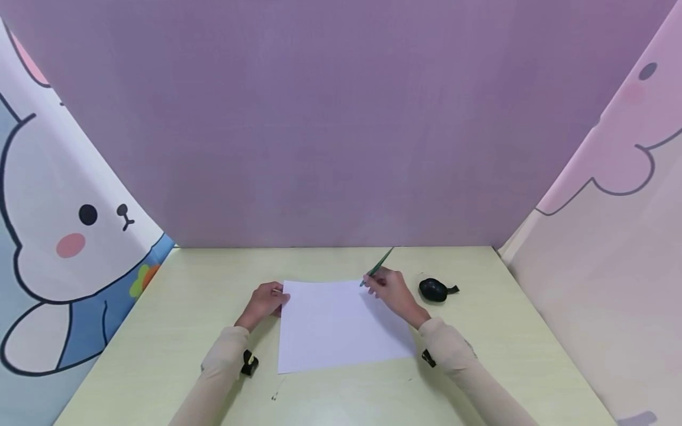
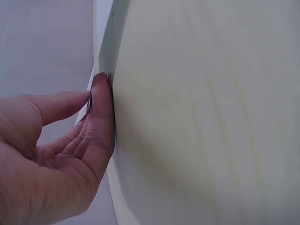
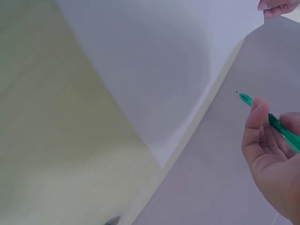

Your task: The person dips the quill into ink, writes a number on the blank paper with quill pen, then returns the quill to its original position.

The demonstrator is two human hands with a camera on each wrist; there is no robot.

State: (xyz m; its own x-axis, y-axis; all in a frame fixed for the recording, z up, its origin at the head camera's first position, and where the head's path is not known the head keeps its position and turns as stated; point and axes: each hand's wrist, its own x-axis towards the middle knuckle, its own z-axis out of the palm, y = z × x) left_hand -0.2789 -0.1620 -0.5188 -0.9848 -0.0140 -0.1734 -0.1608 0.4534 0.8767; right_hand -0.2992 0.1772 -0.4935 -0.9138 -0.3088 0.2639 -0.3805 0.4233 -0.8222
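Observation:
A white sheet of paper [image 1: 341,325] lies on the table in front of me. My left hand [image 1: 269,300] pinches its upper left edge between thumb and fingers. In the left wrist view, the fingers [image 2: 101,112] are behind the sheet and the thumb is on the near side. My right hand [image 1: 393,293] holds a slim green pen [image 1: 379,261] over the upper right part of the paper. Its tip points down to the left, close over the sheet. In the right wrist view, the green pen [image 3: 276,123] lies between the thumb and fingers.
A black rounded thing with a short tail [image 1: 434,290] lies on the table right of my right hand. The pale table [image 1: 213,266] ends at a purple wall [image 1: 341,118]. Cartoon-printed panels [image 1: 69,177] flank both sides. Small dark marks [image 1: 274,396] show near the paper's lower left corner.

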